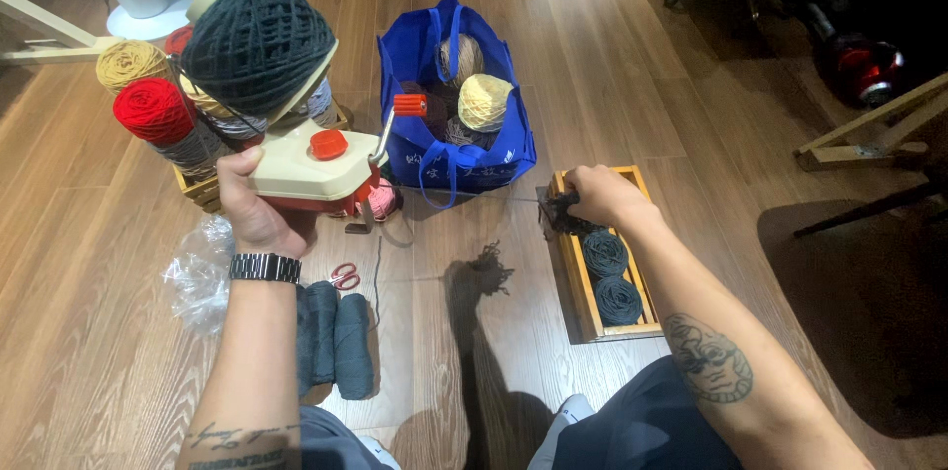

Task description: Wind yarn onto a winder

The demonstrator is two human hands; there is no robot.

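Clear crinkled plastic wrap lies on the wooden floor at the far left, near the wrist of the left hand, which wears a dark metal watch. That hand is closed round the base of a cream and red yarn winder, thumb up along its side, and holds it up off the floor; a large dark teal yarn ball sits wound on the winder's tilted spindle. Behind the winder, a wooden crate holds cones of yarn, among them a red one and a mustard one. Below the winder, three dark teal skeins lie side by side on the floor, with small red-handled scissors just above them. Further right stands an open blue tote bag holding pale yarn balls, a cream one uppermost. A thin strand runs from the winder across the front of the bag toward the right hand, whose fingers are curled shut on a tuft of dark yarn at the near end of a narrow wooden tray. Two dark teal yarn cakes lie in that tray, one behind the other, just beside the hand.
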